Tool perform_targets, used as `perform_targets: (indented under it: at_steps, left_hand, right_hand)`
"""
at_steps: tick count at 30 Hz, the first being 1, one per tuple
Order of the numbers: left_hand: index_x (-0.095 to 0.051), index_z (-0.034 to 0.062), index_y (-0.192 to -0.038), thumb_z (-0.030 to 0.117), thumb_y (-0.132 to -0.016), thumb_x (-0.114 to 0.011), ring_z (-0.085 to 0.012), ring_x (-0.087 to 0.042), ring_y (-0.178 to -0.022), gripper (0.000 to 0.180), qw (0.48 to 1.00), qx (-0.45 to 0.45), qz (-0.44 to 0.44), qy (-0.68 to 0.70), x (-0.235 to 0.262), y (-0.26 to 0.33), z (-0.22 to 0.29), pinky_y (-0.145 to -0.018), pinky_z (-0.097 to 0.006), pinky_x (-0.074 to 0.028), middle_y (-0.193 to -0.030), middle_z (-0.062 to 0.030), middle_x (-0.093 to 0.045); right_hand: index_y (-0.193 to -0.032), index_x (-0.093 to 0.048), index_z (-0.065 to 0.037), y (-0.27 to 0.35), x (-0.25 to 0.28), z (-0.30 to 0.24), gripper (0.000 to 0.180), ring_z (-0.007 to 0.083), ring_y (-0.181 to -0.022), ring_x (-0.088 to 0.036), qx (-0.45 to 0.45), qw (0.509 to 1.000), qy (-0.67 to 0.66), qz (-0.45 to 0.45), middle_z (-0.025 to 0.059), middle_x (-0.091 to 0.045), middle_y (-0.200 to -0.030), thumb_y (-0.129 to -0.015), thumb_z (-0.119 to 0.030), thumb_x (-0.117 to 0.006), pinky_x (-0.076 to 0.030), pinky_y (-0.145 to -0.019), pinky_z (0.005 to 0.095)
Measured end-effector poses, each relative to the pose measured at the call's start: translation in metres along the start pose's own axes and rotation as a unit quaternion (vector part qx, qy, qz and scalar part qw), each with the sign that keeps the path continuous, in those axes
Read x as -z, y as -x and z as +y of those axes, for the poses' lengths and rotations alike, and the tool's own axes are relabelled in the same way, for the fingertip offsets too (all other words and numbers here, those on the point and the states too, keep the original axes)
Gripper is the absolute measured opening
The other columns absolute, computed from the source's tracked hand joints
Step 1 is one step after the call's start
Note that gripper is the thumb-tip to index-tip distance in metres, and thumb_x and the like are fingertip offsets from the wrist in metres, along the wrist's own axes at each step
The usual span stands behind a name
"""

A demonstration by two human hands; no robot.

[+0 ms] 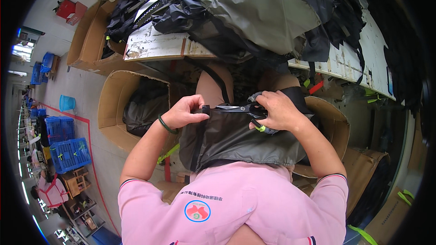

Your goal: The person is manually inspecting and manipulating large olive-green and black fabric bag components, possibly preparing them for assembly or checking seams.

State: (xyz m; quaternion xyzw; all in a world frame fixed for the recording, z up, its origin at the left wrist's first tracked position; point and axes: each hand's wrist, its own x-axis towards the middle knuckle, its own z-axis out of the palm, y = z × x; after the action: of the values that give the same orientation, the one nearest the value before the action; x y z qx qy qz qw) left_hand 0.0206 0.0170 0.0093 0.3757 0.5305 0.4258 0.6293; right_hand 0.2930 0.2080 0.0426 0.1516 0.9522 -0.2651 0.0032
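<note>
In my right hand (279, 111) is a pair of scissors (234, 108) with black handles, the fingers wrapped through the grips and the blades pointing left. My left hand (186, 111) pinches a short black strap (206, 110) between thumb and fingers, at the tips of the blades. Whether the blades touch the strap I cannot tell. Across my lap, beneath both hands, lies a dark grey-green fabric piece (245, 140) with black edging. A longer black strap (215, 77) runs over my knee from the table edge.
A worn white table (152, 45) ahead bears a heap of grey and black fabric (254, 4). An open cardboard box (111, 109) with dark fabric stands at left, another box (334, 118) at right. Blue crates (70, 154) and a seated person (52, 190) are farther left.
</note>
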Motion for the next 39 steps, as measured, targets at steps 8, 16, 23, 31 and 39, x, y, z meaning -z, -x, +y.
perform_targets:
  at_steps: [8,16,23,31,39]
  left_hand:
    - [-0.052,0.0080,-0.083,0.004,-0.082,-0.076,-0.0021,-0.047,-0.067,0.024,1.000,0.000,-0.013,-0.017,-0.004,0.004,0.005,-0.059,-0.019,-0.039,-0.076,0.0065,-0.053]
    - [-0.053,0.0070,-0.083,0.004,-0.081,-0.077,-0.0025,-0.050,-0.065,0.024,1.000,0.008,-0.020,-0.020,-0.002,0.004,0.006,-0.058,-0.019,-0.040,-0.075,0.0053,-0.055]
    - [-0.054,0.0067,-0.083,0.004,-0.081,-0.076,-0.0028,-0.050,-0.066,0.023,0.999,-0.014,-0.024,-0.024,-0.006,0.006,0.011,-0.059,-0.020,-0.041,-0.075,0.0052,-0.055]
    - [-0.053,0.0061,-0.083,0.004,-0.081,-0.076,-0.0030,-0.050,-0.069,0.023,0.998,-0.005,-0.037,-0.046,-0.007,0.005,0.012,-0.062,-0.020,-0.042,-0.076,0.0052,-0.055]
    - [-0.052,0.0064,-0.082,0.004,-0.081,-0.076,-0.0033,-0.049,-0.068,0.024,0.996,-0.001,-0.042,-0.076,-0.008,0.005,0.019,-0.061,-0.021,-0.041,-0.076,0.0048,-0.054]
  right_hand:
    - [-0.086,-0.061,-0.005,-0.020,-0.003,-0.012,0.058,0.0319,-0.084,-0.060,0.040,0.999,-0.003,-0.021,0.0106,-0.059,-0.082,-0.063,-0.055,-0.082,-0.045,-0.078,0.0403]
    - [-0.090,-0.065,-0.006,-0.024,-0.003,-0.019,0.059,0.0301,-0.086,-0.063,0.025,0.999,-0.018,-0.034,0.0108,-0.064,-0.084,-0.065,-0.057,-0.080,-0.046,-0.080,0.0408]
    - [-0.081,-0.063,-0.004,-0.022,-0.007,-0.018,0.057,0.0346,-0.079,-0.065,0.029,0.998,-0.041,-0.038,0.0138,-0.065,-0.078,-0.065,-0.056,-0.081,-0.051,-0.071,0.0439]
    - [-0.077,-0.059,-0.002,-0.016,-0.012,-0.013,0.056,0.0356,-0.078,-0.064,0.028,0.998,-0.032,-0.040,0.0130,-0.063,-0.076,-0.064,-0.051,-0.083,-0.050,-0.067,0.0437]
    - [-0.078,-0.063,-0.005,-0.019,-0.007,-0.024,0.054,0.0328,-0.076,-0.067,0.044,0.999,-0.003,-0.007,0.0122,-0.066,-0.074,-0.065,-0.054,-0.081,-0.053,-0.067,0.0434]
